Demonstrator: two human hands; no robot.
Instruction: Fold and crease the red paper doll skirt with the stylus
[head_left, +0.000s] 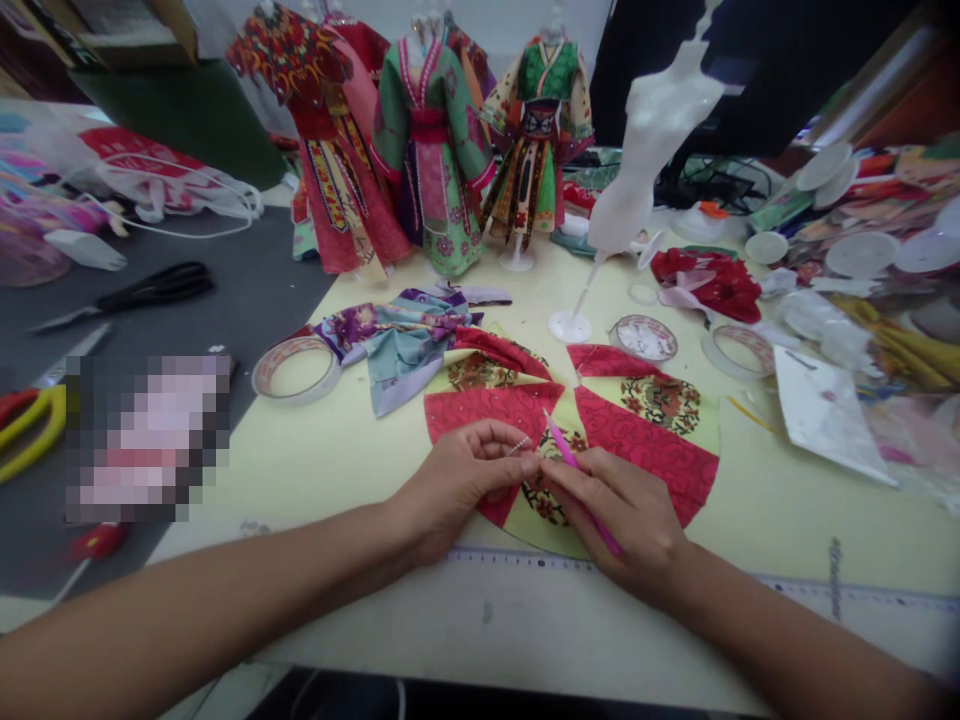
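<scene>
My left hand (457, 480) rests on a fan-shaped fabric piece (637, 440) of red and pale yellow cloth with floral patches. Its fingertips pinch a thin glittering strip (517, 446) at the cloth's middle. My right hand (619, 525) grips a slim pink tool (574, 463), whose pointed tip lies on the fabric close to my left fingertips. The two hands nearly touch, and they hide the narrow centre of the fan.
A steel ruler (525, 560) lies along the near edge of the cloth. Tape rolls (295, 370) and folded purple-blue cloth (397, 345) sit nearby. Several miniature robes (435, 150) stand beyond. Black-handled scissors (124, 298) lie on a grey mat (255, 290) at left.
</scene>
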